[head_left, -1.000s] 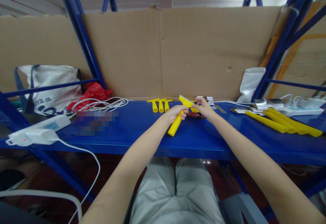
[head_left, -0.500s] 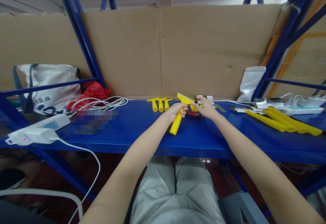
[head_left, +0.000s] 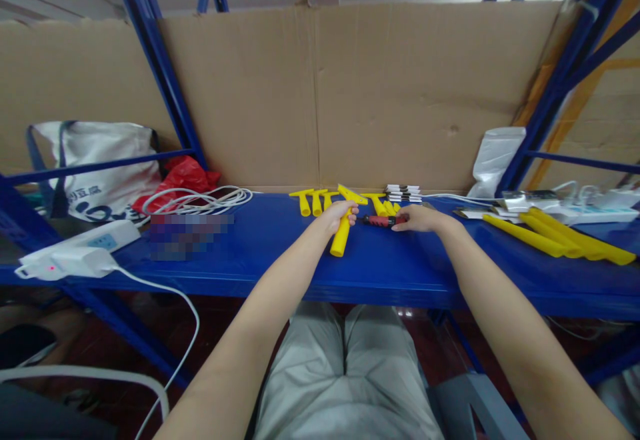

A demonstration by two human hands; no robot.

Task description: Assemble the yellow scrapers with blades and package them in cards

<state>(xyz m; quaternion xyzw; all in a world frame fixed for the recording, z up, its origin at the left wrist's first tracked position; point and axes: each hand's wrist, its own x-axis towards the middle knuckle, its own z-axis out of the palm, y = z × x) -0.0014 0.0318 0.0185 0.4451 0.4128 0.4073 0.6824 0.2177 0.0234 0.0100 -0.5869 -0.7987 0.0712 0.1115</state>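
My left hand is closed around the handle of a yellow T-shaped scraper, its head tilted up and away from me. My right hand rests low over the table, fingers closed on the right end of a red-and-black screwdriver. The screwdriver lies sideways, pointing left toward the scraper. Three yellow T-shaped pieces lie behind my left hand. More yellow pieces lie just behind the screwdriver, beside a stack of small white-and-black packs.
The blue table backs onto a cardboard sheet. At right lie long yellow tubes and a white plastic bag. On the left are a power strip, coiled white cable, a red bag and a cloth bag.
My right hand has left the scraper's head and moved right and down onto the screwdriver. My left hand still holds the scraper, shifted slightly left.
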